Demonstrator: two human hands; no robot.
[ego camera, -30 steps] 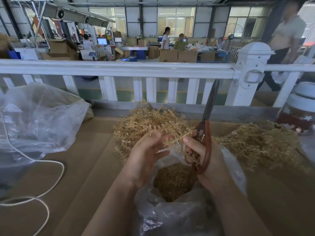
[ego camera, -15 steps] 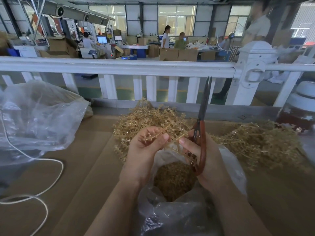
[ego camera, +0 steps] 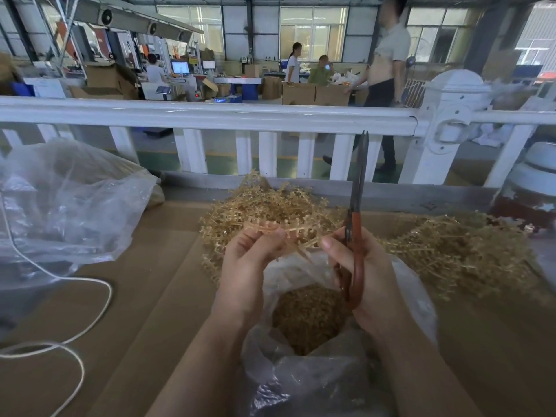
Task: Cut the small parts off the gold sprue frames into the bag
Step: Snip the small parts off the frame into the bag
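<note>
Nearest me, a clear bag sits open on the brown cardboard that covers the bench, its mouth showing a heap of small gold parts. Both bare forearms reach over it. The left hand pinches a gold frame between thumb and curled fingertips, holding it just above the mouth of the bag. The right hand is wrapped round the red handles of the scissors, fingers curled tight; the blades stand nearly upright and together, pointing at the rail, just to the right of the frame.

A white cord loops across the cardboard on the left, and a big crumpled sheet of plastic lies beyond it. Behind the hands, one pile of gold frames is heaped in the middle, and a second heap spreads to the right. A chipped red and white drum stands at the far right edge.

A white rail with short balusters and a stout post fences off the bench. Past it is a green floor, a walker passing close by the rail, then cartons, desks with lit screens, seated and standing workers, and tall windows along the far wall.
</note>
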